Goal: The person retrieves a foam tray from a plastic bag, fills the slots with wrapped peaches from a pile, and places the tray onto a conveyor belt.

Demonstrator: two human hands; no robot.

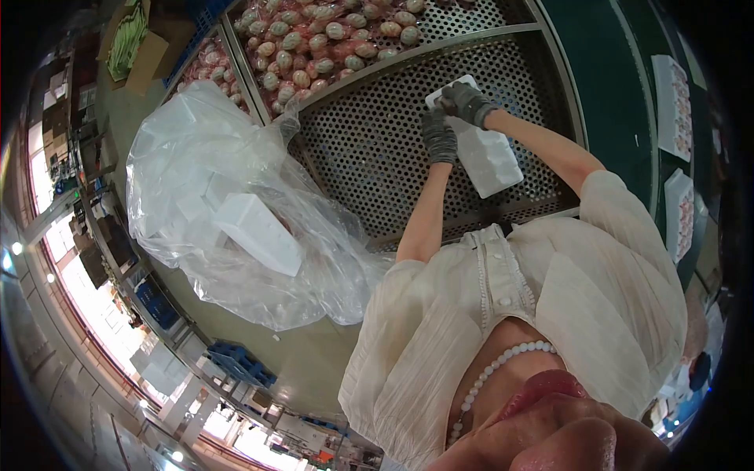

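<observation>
The right hand (469, 105), gloved, was curled over the far end of the white tray (490, 161); the left hand (439, 140), gloved, was at its left edge, its closure unclear. The tray ran from the grip toward the torso, over the perforated bin (357, 145). Wrapped balls (314, 47) lay beyond, a plastic bag (177, 145) to the left.

1. Both forearms reach forward, converging at the gloved hands.
2. The left hand (439, 136) points forward, its wrist (441, 166) roughly straight.
3. The right hand (466, 105) angles inward, fingers (449, 93) bent, close beside the left hand's fingertips (431, 115).
</observation>
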